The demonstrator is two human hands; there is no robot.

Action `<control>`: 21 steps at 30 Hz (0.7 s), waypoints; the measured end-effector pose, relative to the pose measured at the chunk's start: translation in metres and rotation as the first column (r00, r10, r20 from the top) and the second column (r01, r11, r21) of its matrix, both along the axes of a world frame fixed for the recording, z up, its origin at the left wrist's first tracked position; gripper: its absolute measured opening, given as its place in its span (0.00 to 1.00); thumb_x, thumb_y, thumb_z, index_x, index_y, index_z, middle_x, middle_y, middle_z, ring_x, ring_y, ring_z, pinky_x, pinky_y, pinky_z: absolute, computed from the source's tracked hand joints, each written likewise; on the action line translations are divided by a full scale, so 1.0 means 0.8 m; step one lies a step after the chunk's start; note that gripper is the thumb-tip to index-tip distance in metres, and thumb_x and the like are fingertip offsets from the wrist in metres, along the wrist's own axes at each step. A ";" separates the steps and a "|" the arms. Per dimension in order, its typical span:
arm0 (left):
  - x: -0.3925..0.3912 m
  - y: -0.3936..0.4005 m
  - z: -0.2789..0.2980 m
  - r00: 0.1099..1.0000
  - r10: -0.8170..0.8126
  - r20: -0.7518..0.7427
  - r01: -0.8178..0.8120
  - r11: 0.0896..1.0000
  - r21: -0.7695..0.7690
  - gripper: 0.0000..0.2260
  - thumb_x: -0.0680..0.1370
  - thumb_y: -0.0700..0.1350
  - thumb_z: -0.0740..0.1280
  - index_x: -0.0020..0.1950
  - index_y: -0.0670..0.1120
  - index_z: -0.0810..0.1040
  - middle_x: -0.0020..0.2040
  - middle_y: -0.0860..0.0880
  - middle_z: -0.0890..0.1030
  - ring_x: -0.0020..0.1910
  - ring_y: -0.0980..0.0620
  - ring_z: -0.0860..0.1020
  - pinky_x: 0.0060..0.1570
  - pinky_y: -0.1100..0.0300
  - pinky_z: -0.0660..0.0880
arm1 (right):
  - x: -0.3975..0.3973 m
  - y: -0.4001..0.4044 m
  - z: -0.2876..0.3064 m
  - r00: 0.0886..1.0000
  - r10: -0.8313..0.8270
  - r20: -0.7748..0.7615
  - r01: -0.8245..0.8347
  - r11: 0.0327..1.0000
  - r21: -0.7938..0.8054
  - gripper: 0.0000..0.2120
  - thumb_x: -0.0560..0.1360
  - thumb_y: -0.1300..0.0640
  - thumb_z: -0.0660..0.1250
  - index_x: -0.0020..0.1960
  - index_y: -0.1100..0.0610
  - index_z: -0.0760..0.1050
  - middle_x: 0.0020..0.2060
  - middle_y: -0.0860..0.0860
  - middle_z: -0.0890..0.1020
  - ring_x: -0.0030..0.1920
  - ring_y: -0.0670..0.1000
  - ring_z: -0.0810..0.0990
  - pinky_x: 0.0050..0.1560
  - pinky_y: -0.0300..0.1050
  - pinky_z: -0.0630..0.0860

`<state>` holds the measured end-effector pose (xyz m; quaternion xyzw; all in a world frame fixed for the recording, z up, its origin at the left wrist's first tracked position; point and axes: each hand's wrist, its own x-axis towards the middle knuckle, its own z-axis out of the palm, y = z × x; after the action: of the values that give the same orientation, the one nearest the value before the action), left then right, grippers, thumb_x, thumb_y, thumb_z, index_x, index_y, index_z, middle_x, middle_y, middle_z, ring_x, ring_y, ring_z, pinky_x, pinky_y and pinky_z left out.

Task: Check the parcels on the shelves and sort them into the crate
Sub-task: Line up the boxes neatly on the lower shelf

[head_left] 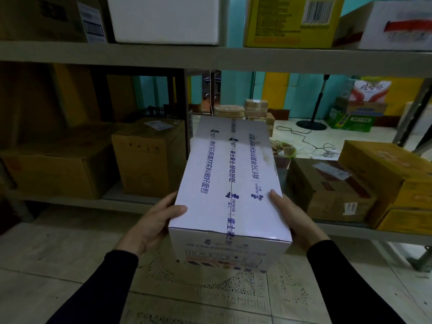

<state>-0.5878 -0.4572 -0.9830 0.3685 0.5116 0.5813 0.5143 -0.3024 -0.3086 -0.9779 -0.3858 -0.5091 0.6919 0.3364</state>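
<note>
At frame centre we hold a white parcel (230,183) over the tiled floor (70,253) — left hand (152,224) and right hand (294,218) clasp its sides, thumbs on top, fingers curled beneath. Beyond, brown cartons (149,155) sit on the lower shelf (131,201) — more boxes (292,19) at top.

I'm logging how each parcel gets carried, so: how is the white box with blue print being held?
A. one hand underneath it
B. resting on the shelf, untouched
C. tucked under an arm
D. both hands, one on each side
D: the left hand and right hand grip opposite sides of the white box, with each thumb on its top face.
</note>
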 end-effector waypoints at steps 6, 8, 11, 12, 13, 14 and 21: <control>0.009 0.017 0.015 0.998 0.063 -0.014 -0.063 0.998 0.016 0.28 0.73 0.60 0.69 0.73 0.55 0.71 0.63 0.48 0.82 0.62 0.44 0.80 0.65 0.41 0.72 | 0.018 -0.016 -0.002 0.997 0.082 0.002 -0.082 0.996 -0.045 0.16 0.81 0.49 0.63 0.67 0.53 0.73 0.54 0.58 0.86 0.52 0.61 0.86 0.50 0.56 0.84; 0.012 0.025 0.018 0.994 0.108 0.000 -0.108 0.994 0.015 0.27 0.77 0.62 0.67 0.73 0.54 0.70 0.63 0.47 0.82 0.61 0.44 0.81 0.65 0.39 0.73 | 0.022 -0.023 -0.006 0.993 0.118 0.011 -0.117 0.993 -0.032 0.16 0.80 0.50 0.64 0.66 0.51 0.72 0.54 0.58 0.86 0.53 0.61 0.86 0.52 0.57 0.84; 0.018 0.027 0.017 0.981 0.182 -0.061 -0.182 0.983 0.011 0.22 0.80 0.58 0.63 0.73 0.54 0.70 0.61 0.47 0.82 0.58 0.44 0.82 0.61 0.39 0.76 | 0.030 -0.025 -0.018 0.987 0.160 0.023 -0.161 0.987 0.012 0.23 0.77 0.52 0.67 0.71 0.46 0.69 0.58 0.57 0.85 0.58 0.62 0.84 0.53 0.58 0.83; 0.019 0.027 0.016 0.979 0.189 -0.081 -0.188 0.982 0.016 0.21 0.81 0.57 0.63 0.72 0.53 0.71 0.61 0.47 0.83 0.57 0.44 0.83 0.60 0.39 0.77 | 0.030 -0.024 -0.020 0.986 0.163 0.024 -0.163 0.986 0.022 0.27 0.76 0.52 0.68 0.73 0.45 0.67 0.59 0.57 0.84 0.59 0.63 0.83 0.55 0.61 0.82; 0.019 0.027 0.016 0.978 0.188 -0.092 -0.186 0.982 0.023 0.20 0.81 0.56 0.63 0.72 0.53 0.72 0.60 0.46 0.83 0.56 0.44 0.83 0.59 0.39 0.78 | 0.030 -0.021 -0.020 0.989 0.151 0.009 -0.151 0.988 0.021 0.29 0.75 0.50 0.69 0.74 0.44 0.66 0.60 0.57 0.84 0.59 0.63 0.83 0.56 0.62 0.81; 0.021 0.027 0.018 0.978 0.182 -0.100 -0.180 0.983 0.029 0.19 0.81 0.56 0.63 0.71 0.54 0.72 0.59 0.47 0.83 0.55 0.44 0.83 0.58 0.39 0.78 | 0.029 -0.017 -0.019 0.991 0.135 -0.011 -0.135 0.991 0.012 0.30 0.75 0.46 0.70 0.75 0.44 0.66 0.60 0.57 0.84 0.59 0.63 0.83 0.56 0.63 0.81; 0.025 0.021 0.029 0.971 0.171 -0.167 -0.150 0.980 0.129 0.21 0.79 0.53 0.66 0.72 0.57 0.72 0.61 0.50 0.83 0.57 0.48 0.83 0.57 0.45 0.79 | 0.007 -0.003 -0.004 0.999 -0.044 -0.017 0.042 0.994 -0.101 0.38 0.65 0.21 0.66 0.67 0.43 0.79 0.65 0.52 0.81 0.66 0.59 0.78 0.67 0.66 0.73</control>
<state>-0.5674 -0.4404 -0.9595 0.4052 0.5490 0.6145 0.3959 -0.2970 -0.3111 -0.9814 -0.4066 -0.4619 0.7130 0.3360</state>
